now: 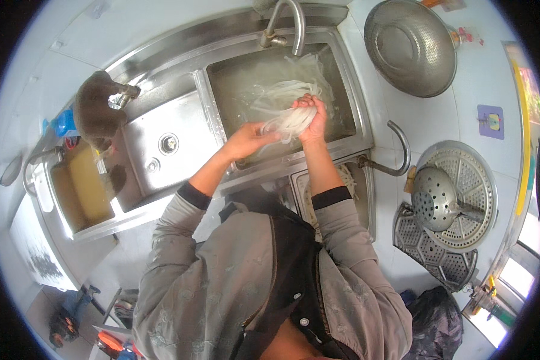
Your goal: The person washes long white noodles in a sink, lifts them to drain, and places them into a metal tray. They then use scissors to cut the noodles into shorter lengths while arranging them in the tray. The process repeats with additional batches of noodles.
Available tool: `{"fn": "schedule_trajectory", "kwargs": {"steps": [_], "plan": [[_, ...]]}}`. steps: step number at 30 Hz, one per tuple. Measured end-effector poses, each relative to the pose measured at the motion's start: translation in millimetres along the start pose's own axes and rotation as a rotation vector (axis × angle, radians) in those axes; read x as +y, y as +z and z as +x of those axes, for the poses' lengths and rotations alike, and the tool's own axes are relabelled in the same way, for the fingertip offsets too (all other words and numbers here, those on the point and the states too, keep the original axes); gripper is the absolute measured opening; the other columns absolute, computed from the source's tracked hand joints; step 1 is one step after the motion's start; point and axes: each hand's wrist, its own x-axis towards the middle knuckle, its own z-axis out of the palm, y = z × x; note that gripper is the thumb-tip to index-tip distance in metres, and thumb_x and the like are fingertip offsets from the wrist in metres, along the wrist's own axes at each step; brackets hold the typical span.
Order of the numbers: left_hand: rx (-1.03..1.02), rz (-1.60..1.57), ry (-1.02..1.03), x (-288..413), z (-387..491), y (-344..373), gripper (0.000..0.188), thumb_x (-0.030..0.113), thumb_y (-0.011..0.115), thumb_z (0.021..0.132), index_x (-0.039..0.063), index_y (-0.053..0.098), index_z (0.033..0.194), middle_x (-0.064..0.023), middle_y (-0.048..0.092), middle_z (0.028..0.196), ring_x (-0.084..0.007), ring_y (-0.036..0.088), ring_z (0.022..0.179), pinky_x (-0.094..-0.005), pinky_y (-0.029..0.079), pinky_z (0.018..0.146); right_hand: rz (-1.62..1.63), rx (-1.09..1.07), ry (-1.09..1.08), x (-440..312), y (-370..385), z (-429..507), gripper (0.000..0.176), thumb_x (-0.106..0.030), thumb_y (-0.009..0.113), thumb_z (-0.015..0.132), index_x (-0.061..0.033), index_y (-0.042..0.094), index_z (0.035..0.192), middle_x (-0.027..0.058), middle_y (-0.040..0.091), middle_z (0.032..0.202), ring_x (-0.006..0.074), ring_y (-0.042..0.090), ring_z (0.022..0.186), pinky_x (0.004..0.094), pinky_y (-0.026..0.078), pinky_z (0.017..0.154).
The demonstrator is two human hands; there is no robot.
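Note:
A bundle of wide white noodles is held above a steel sink basin of cloudy water. My right hand grips the bundle from the right, fingers curled over its top. At its left end, my left hand has thumb and fingers on the strands; some fingertips are hidden by them. More loose noodles float in the water just beyond my hands. A curved steel faucet hangs over the far side of this basin.
Left is a second steel basin with a drain, then a basin of yellowish liquid. Under my right forearm, a smaller basin holds noodles. A faucet juts out at right. A colander and perforated ladle hang on the wall.

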Motion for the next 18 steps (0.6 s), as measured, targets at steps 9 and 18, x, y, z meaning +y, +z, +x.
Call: {"fn": "schedule_trajectory", "kwargs": {"steps": [9,18], "plan": [[-0.056,-0.762,-0.240,-48.0,35.3,22.5,0.054,0.045,0.046,0.107,0.006,0.055,0.142,-0.0071,0.066,0.129,-0.0195,0.058,0.114,-0.0395,0.045,0.099,-0.077,0.322,-0.061,16.0,9.0,9.5,0.022,-0.013,0.060,0.095,-0.0074,0.051,0.075,0.0063,0.053,0.073,0.0222,0.057,0.075,0.0456,0.051,0.099],[0.046,-0.848,-0.236,-49.8,41.1,17.3,0.046,0.032,0.049,0.106,0.001,0.055,0.139,-0.0103,0.065,0.129,-0.0209,0.061,0.114,-0.0369,0.047,0.098,-0.130,0.574,-0.045,27.8,3.1,18.5,0.020,-0.015,0.057,0.098,-0.0055,0.053,0.081,0.0091,0.059,0.083,0.0275,0.063,0.083,0.0516,0.054,0.095]]}}
